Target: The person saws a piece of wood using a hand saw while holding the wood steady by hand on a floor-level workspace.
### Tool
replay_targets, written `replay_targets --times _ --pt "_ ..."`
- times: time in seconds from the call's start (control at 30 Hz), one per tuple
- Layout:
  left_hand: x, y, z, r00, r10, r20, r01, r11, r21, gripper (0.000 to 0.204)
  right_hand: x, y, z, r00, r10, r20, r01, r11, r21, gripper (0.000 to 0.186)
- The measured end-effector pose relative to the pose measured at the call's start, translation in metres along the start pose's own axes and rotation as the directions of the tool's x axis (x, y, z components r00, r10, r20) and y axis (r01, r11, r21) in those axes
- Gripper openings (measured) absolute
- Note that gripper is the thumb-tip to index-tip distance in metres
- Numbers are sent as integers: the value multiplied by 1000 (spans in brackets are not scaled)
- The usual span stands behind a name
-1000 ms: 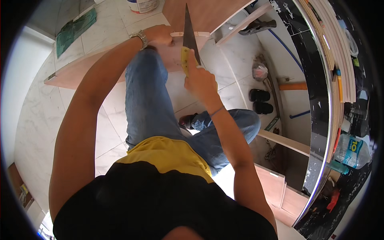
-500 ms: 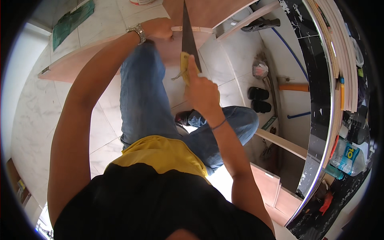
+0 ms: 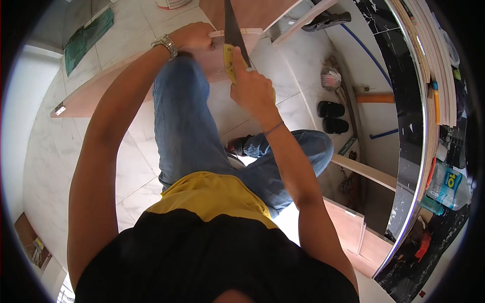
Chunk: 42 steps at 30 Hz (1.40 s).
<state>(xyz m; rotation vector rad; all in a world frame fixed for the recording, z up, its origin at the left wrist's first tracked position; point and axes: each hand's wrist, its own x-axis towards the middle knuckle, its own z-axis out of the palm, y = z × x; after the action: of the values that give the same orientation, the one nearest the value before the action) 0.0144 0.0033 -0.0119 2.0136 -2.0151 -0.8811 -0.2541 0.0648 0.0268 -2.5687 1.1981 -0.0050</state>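
Observation:
My right hand [image 3: 253, 90] is closed around the yellow handle of a handsaw [image 3: 234, 31], with the index finger stretched along the handle. The dark blade points away from me, and its far end runs out of the picture at the top. It crosses the pale edge of a pinkish wooden board [image 3: 118, 83]; how deep the teeth sit in the wood, I cannot tell. My left hand [image 3: 194, 37], with a metal watch on the wrist, is closed on the same board's edge, left of the blade. My bent left knee is against the board.
Another wooden panel [image 3: 242, 12] stands at the far side. Green cloth [image 3: 90, 38] lies on the tiled floor at the far left. To the right are black slippers [image 3: 332, 117], an orange pipe [image 3: 375, 98], and a black counter with stacked boards [image 3: 440, 65] and a plastic bottle [image 3: 448, 187].
My right hand has pushed the saw forward, away from me, along the board's edge. My left hand keeps its hold on the board. The whole view has shifted slightly.

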Motion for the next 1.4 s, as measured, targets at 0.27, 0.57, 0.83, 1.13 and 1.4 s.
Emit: replay_targets --times 0.27,0.57,0.83,1.13,1.4 --pt "3 6 7 998 48 -37 -44 995 90 43 4 10 7 1000 15 -25 -15 1000 -21 97" --pt "1 -12 8 980 107 -167 -92 991 95 40 -29 -11 0 993 7 118 -14 999 53 91" --pt "-3 1 2 995 16 -97 -12 999 39 40 -62 -17 -6 981 8 196 -18 998 53 91" --pt "10 -5 -3 999 -32 -11 32 999 -2 44 -27 -2 5 997 -36 -62 37 999 9 91" --pt "12 6 3 1000 -19 -24 19 1000 16 39 20 18 3 990 -46 -136 47 999 11 95"
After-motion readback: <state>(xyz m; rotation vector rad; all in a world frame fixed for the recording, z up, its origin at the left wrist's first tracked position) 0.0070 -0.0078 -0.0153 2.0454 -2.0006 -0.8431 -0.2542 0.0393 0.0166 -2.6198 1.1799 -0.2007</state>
